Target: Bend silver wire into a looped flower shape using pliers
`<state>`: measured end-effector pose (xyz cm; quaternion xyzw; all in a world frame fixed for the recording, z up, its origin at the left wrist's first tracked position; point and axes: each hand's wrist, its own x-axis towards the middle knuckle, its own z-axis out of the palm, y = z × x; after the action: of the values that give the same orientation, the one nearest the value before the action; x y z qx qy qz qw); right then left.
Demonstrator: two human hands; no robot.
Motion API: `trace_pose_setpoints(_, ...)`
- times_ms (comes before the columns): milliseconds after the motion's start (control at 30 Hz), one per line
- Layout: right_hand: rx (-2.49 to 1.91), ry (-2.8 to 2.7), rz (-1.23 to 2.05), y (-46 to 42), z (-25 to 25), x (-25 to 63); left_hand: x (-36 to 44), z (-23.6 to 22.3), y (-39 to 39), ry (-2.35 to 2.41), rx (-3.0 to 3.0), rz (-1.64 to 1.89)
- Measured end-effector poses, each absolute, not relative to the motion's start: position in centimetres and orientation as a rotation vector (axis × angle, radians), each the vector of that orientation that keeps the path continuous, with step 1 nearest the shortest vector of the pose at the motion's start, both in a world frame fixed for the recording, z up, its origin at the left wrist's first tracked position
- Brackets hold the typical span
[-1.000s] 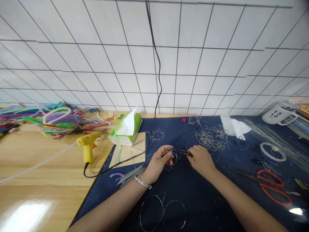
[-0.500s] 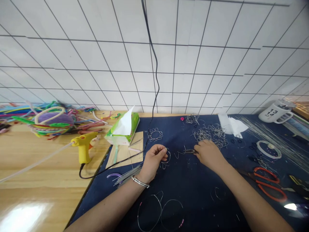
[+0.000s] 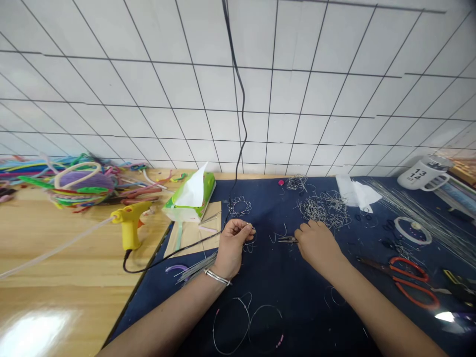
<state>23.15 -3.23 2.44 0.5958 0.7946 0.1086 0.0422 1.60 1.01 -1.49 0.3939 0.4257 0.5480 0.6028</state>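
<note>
My left hand (image 3: 236,243) pinches a small bent-wire ring (image 3: 250,245) between thumb and fingers; its loops hang below the fingertips. Wrapped round the handles of small pliers (image 3: 288,239) is my right hand (image 3: 316,243), with the dark jaws pointing left. Bent wire scraps (image 3: 277,234) lie just beyond the jaw tips. A flower-shaped wire ring (image 3: 240,206) rests on the dark blue cloth (image 3: 290,282) past my left hand. Nearer me lie two large thin wire hoops (image 3: 231,325), with small pink pieces on them.
Tangled wire (image 3: 323,208) lies behind my right hand. Orange-handled scissors (image 3: 412,282) and a white mug (image 3: 424,173) are at right. At left are a yellow glue gun (image 3: 130,225), its cord crossing the cardboard (image 3: 174,245), a tissue pack (image 3: 191,196) and pipe cleaners (image 3: 82,181).
My right hand has moved slightly left and down with the pliers. My left hand has shifted a little left and up, still pinching the wire ring.
</note>
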Motion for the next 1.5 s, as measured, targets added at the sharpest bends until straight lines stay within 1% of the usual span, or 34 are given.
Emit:
trace_pose_setpoints(133,1.79,2.463,0.38,-3.3,2.6,22.7,1.5,-1.4,1.0,0.993,0.964,1.267)
trace_pose_setpoints(400,1.661,2.546,0.554,-2.7,2.3,22.3,1.4,-1.1,1.3,1.045,1.066,1.145)
trace_pose_setpoints(733,1.677,2.579,0.577,-2.2,2.0,22.6,1.2,-1.5,1.7,0.978,1.0,1.12)
trace_pose_setpoints(1000,1.712,2.62,0.536,-1.9,0.1,22.2,1.2,-1.5,1.9,0.973,1.006,1.081)
trace_pose_setpoints(1167,1.912,2.588,0.288,-2.0,0.3,22.6,1.1,-1.5,1.9,0.961,1.05,1.061)
trace_pose_setpoints(1233,2.024,2.569,0.082,-2.0,0.7,22.6,1.1,-1.3,1.8,0.942,1.081,1.03)
trace_pose_setpoints(1400,2.178,2.543,-0.575,-2.2,1.4,21.6,1.3,-0.3,1.0,0.84,1.19,0.946)
trace_pose_setpoints(1500,2.233,2.52,-0.763,-2.4,1.4,20.9,1.4,0.3,0.5,0.783,1.266,0.915)
